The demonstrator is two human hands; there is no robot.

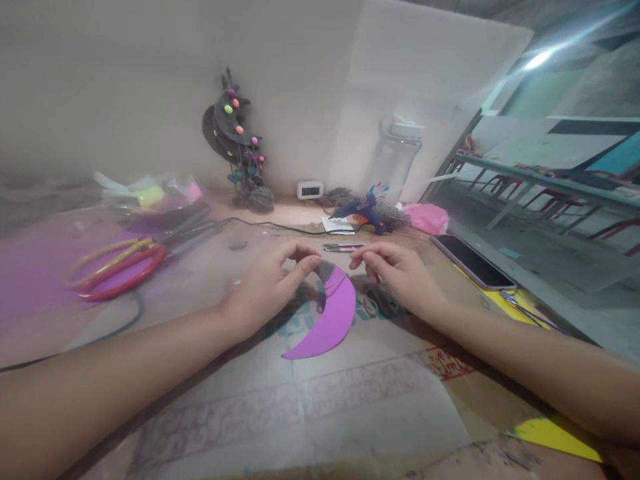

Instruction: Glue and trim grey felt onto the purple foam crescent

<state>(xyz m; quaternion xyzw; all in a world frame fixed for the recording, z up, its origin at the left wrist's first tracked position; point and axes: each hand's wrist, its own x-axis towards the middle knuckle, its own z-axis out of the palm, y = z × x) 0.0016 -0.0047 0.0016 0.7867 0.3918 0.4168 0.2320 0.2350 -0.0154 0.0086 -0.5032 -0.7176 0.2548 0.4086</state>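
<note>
A purple crescent-shaped foam piece [331, 320] lies on the table in front of me, its upper tip wrapped in grey string. My left hand [270, 283] pinches that grey-wrapped tip between thumb and fingers. My right hand [395, 270] hovers just to the right of the tip, fingers curled together in a pinch; what it holds, if anything, is too small to make out. A small pair of snips [343, 247] lies just beyond both hands.
A blue glue gun [363, 210] rests at the back beside pink plastic [426, 217]. A phone [473, 261] lies at the right. Red and yellow hoops [117, 267] sit at the left. A dark crescent ornament with pompoms [237, 147] stands against the wall.
</note>
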